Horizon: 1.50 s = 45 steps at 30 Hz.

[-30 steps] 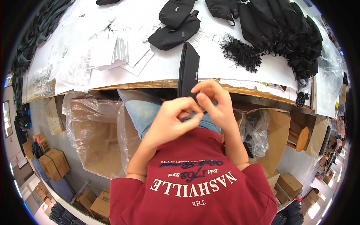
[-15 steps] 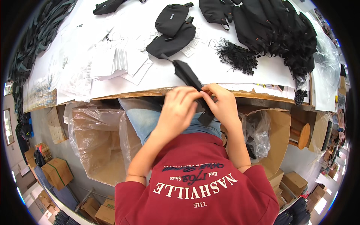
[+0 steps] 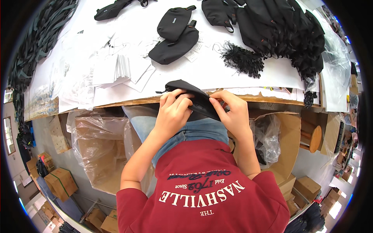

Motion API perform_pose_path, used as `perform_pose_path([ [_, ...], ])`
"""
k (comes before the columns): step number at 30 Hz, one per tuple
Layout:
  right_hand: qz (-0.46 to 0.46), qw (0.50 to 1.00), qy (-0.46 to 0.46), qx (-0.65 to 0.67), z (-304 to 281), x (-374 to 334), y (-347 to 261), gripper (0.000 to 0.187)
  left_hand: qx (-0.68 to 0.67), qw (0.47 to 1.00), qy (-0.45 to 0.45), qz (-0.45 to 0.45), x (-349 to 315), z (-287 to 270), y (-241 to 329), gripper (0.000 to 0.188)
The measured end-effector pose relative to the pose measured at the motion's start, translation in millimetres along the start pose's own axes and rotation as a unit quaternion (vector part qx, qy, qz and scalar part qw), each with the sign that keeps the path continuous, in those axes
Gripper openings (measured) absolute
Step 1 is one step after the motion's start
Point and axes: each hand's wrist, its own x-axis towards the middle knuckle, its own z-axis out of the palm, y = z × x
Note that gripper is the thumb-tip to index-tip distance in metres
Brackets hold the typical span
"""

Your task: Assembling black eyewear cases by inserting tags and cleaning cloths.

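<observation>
A small black fabric pouch is held between my two hands at the table's front edge, over my lap. My left hand grips its left side, fingers curled over the edge and partly tucked out of sight. With thumb and fingers closed, my right hand pinches the right end. The pouch looks spread along its upper side, and a small tab sticks out at its left end. Beyond it on the table, one black pouch overlaps another black pouch.
Folded white paper slips lie left on the white-covered table. A bundle of black cords and a heap of black pouches are at right. Black straps pile up far left. Plastic-lined cartons stand below the edge.
The pouch has turned from a narrow, edge-on position to a wider, more level one. My left hand has shifted left along it, away from my right hand.
</observation>
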Motion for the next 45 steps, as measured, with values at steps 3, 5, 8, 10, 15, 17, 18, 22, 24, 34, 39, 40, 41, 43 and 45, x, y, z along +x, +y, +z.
perform_pose_path([
  [3, -0.019, 1.000, 0.005, -0.006, 2.4, 0.7, 1.0, 0.006, -0.045, 0.999, -0.018, -0.003, 1.8, -1.6, 2.3, 0.037],
  [5, -0.033, 0.999, 0.007, -0.010, 3.5, 0.2, 1.1, 0.006, -0.027, 0.999, -0.010, 0.014, 1.9, -1.4, 0.1, 0.036],
  [8, -0.048, 0.999, -0.013, -0.021, 4.9, 0.5, -0.2, 0.007, -0.019, 1.000, 0.001, 0.021, 1.9, -0.9, -1.3, 0.032],
  [10, -0.064, 0.998, -0.015, -0.024, 7.5, 0.5, 0.5, 0.006, -0.030, 0.999, 0.006, 0.012, 1.5, -1.0, -1.2, 0.030],
  [15, -0.069, 0.997, -0.021, -0.012, 13.6, -0.9, 2.0, 0.007, -0.058, 0.998, 0.006, -0.009, -0.2, -2.2, -2.5, 0.027],
  [17, -0.072, 0.997, -0.024, -0.011, 15.6, -1.1, 2.1, 0.007, -0.062, 0.998, -0.001, -0.014, -1.6, -3.1, -3.1, 0.027],
  [18, -0.076, 0.997, -0.024, -0.016, 16.9, -1.3, 2.3, 0.007, -0.066, 0.998, -0.007, -0.018, -2.1, -3.5, -3.5, 0.026],
  [22, -0.083, 0.996, -0.014, -0.021, 20.6, -1.3, 1.7, 0.007, -0.075, 0.997, -0.007, -0.027, -3.1, -3.0, -4.5, 0.026],
  [24, -0.084, 0.996, -0.004, -0.020, 23.1, -2.0, 1.1, 0.006, -0.053, 0.998, -0.008, -0.041, -2.3, -4.1, -3.3, 0.026],
  [34, -0.100, 0.995, 0.011, -0.001, 31.6, -5.1, -2.1, 0.006, -0.043, 0.998, -0.016, -0.036, -7.0, -5.6, -10.8, 0.028],
  [39, -0.088, 0.996, -0.003, 0.008, 32.6, -6.2, -3.7, 0.006, -0.045, 0.999, 0.004, -0.026, -8.5, -5.4, -11.2, 0.026],
  [40, -0.085, 0.996, -0.009, 0.016, 32.4, -6.2, -3.8, 0.006, -0.045, 0.999, 0.003, -0.026, -8.9, -5.5, -10.7, 0.026],
  [41, -0.084, 0.996, -0.009, 0.015, 32.6, -6.1, -3.1, 0.006, -0.038, 0.999, 0.012, -0.027, -9.3, -6.0, -9.8, 0.026],
  [43, -0.021, 0.996, -0.039, 0.074, 32.9, -5.4, -0.9, 0.009, -0.031, 0.999, 0.020, -0.027, -10.0, -6.4, -9.9, 0.026],
  [45, 0.019, 0.990, -0.047, 0.133, 27.6, -3.0, 0.6, 0.013, -0.049, 0.997, 0.023, -0.049, -11.4, -8.1, -13.1, 0.025],
])
